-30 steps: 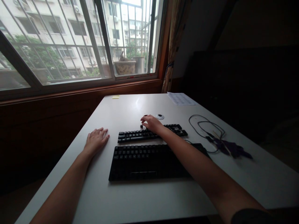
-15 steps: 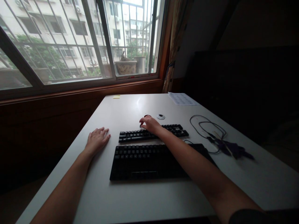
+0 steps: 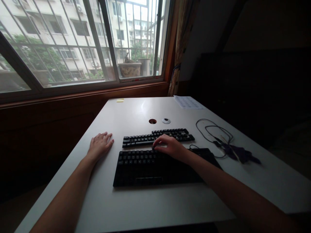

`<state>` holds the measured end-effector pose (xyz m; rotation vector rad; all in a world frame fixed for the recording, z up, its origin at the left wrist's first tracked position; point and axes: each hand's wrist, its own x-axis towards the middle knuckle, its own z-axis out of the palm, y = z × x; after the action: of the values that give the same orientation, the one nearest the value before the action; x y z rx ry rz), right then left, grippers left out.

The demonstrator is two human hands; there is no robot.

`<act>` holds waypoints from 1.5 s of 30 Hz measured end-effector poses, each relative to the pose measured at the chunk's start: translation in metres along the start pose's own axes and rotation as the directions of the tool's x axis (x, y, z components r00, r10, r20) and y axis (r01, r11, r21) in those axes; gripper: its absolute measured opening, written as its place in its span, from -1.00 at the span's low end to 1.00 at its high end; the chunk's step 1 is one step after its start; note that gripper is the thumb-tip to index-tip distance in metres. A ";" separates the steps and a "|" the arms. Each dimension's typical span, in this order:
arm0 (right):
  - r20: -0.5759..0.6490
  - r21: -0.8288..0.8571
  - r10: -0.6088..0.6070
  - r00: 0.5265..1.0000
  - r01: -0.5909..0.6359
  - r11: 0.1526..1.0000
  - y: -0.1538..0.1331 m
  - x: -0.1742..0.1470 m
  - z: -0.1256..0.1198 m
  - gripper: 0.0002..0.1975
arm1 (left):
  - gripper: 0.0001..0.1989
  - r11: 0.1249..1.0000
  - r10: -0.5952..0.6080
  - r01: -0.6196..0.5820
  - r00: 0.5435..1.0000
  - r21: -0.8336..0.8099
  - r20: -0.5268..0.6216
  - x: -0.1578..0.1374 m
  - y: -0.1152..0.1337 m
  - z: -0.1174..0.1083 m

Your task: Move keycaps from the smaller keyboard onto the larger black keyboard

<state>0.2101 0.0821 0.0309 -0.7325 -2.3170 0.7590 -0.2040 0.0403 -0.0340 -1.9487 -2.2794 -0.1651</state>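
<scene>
A black keyboard [image 3: 131,173] lies on the white table; keys fill its upper left rows, while its lower part looks dark and bare of keycaps. Behind it, loose black keycaps [image 3: 138,140] stand in several rows, with a long one among them. My right hand [image 3: 168,146] is above the keyboard's back edge, thumb and forefinger pinching a small black keycap [image 3: 153,147]. Part of the keyboard and of the keycap rows is hidden by that hand and forearm. Flat on the table to the left, with fingers spread, rests my left hand [image 3: 100,145], holding nothing.
A round hole [image 3: 152,121] opens in the table, its white cover [image 3: 166,120] beside it. To the right lie a looped black cable [image 3: 206,120] and a dark purple cloth-like thing [image 3: 239,153]. Printed paper [image 3: 188,102] and yellow sticky notes [image 3: 120,100] lie at the far edge.
My right hand has come back from the far row of keycaps towards the keyboard, carrying a keycap. My left hand stays flat in place.
</scene>
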 end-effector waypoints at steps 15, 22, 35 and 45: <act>0.002 -0.081 -0.094 0.996 0.094 0.992 -0.013 -0.045 0.011 -0.90 | -0.41 1.000 0.000 0.000 1.000 0.004 0.006 0.000 -0.001 0.000; -0.053 -0.178 -0.191 0.980 0.179 0.968 -0.020 -0.051 0.016 -0.89 | -0.40 1.000 -0.002 0.002 1.000 -0.008 0.004 0.000 -0.002 0.001; -0.065 -0.270 -0.252 0.966 0.226 0.936 -0.021 -0.056 0.026 -0.89 | -0.41 1.000 0.005 -0.005 1.000 0.001 0.008 0.000 0.001 -0.002; -0.117 -0.281 -0.273 0.955 0.232 0.932 -0.021 -0.061 0.026 -0.88 | -0.42 1.000 0.007 -0.007 1.000 0.010 0.003 0.000 0.000 -0.002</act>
<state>0.2275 0.0196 0.0059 -0.5648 -2.3338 0.2701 -0.2035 0.0396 -0.0318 -1.9536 -2.2700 -0.1499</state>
